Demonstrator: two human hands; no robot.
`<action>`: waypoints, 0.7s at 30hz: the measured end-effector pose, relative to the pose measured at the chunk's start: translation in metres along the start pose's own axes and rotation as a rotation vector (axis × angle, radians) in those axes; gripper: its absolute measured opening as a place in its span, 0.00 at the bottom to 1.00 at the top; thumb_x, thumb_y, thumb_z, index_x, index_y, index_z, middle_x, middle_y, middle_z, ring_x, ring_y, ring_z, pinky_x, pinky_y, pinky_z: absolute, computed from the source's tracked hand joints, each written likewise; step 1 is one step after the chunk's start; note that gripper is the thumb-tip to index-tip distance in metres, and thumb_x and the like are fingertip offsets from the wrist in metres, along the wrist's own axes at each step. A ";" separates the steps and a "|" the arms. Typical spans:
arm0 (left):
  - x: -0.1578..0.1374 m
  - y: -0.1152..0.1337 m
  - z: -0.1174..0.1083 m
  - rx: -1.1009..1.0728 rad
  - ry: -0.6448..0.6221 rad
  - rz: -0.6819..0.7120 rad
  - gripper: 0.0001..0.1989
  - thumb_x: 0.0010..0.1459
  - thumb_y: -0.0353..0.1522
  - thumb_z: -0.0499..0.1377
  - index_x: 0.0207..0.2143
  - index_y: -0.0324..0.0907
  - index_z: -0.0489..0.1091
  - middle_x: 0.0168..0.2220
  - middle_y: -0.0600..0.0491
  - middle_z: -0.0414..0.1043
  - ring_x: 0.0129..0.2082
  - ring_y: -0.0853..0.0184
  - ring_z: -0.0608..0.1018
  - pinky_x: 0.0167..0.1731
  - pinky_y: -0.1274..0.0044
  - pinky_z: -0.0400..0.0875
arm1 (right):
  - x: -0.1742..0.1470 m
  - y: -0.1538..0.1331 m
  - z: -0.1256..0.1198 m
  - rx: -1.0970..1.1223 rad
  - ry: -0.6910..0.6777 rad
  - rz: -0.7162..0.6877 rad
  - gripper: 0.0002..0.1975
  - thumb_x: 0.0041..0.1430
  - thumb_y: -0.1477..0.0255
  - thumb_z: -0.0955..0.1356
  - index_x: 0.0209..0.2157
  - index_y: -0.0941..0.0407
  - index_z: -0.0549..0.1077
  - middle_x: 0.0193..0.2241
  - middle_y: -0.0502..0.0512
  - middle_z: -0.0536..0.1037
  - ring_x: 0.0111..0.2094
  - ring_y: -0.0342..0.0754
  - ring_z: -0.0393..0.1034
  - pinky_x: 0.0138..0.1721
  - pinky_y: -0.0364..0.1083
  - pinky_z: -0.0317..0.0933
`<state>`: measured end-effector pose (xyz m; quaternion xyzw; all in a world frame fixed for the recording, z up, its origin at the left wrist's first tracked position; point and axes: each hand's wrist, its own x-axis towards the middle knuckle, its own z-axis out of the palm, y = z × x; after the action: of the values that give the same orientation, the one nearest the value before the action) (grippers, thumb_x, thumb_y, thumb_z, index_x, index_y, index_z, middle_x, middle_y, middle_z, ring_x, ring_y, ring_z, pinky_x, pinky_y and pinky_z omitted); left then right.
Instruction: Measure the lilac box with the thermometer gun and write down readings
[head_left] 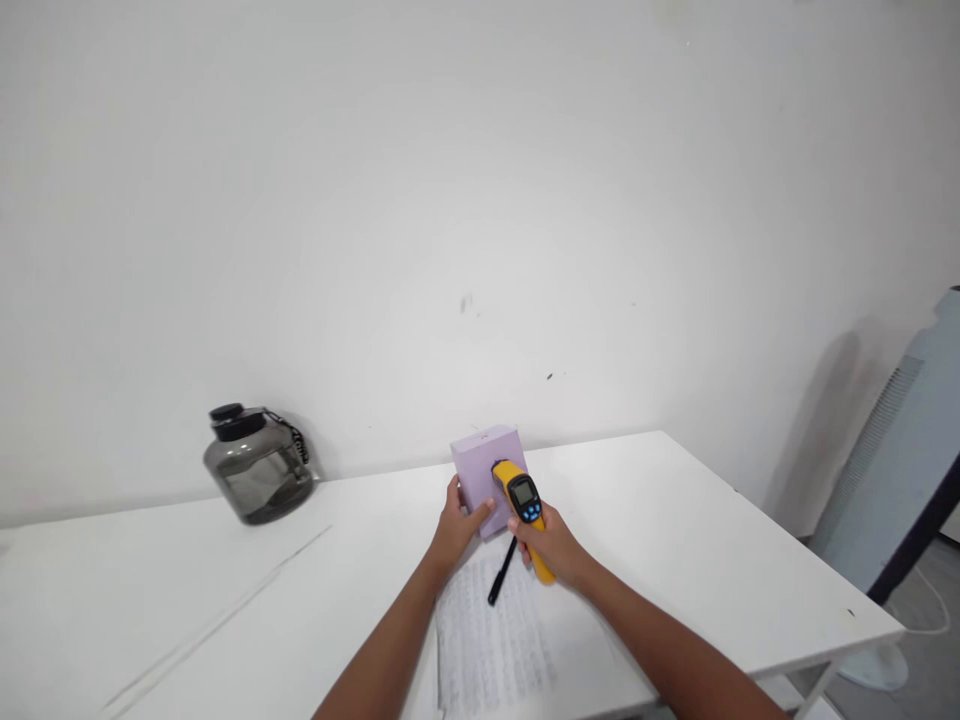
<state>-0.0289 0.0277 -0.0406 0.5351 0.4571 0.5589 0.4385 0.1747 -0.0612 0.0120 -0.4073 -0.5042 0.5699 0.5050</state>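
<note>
My left hand [456, 530] grips the lower left side of a light purple box [480, 470], thumb across its front face. The box is tilted, near the back of the white table. In my right hand [551, 545] is a yellow and black infrared thermometer [523, 500] with a small grey screen and blue buttons. Its nose points at the box's front, close to it; whether they touch I cannot tell. A black pen [501, 575] lies on a sheet of paper with rows of writing [491, 645], just below my hands.
A large grey see-through water jug [259, 470] with a black lid and strap stands at the back left of the white table [637, 530]. Behind is a white wall [480, 200]. On the right, beyond the table edge, stands a tall pale grey appliance [892, 440] with a vent.
</note>
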 end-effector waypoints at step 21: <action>0.000 0.014 0.006 -0.081 -0.011 -0.033 0.56 0.41 0.65 0.81 0.63 0.44 0.73 0.62 0.35 0.85 0.62 0.42 0.86 0.66 0.50 0.80 | -0.008 -0.009 -0.003 -0.132 0.295 -0.141 0.25 0.52 0.49 0.81 0.42 0.48 0.75 0.32 0.49 0.77 0.36 0.54 0.74 0.35 0.49 0.69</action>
<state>-0.0224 0.0255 -0.0264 0.5127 0.4404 0.5666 0.4714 0.1805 -0.0683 0.0204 -0.4824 -0.4884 0.4328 0.5843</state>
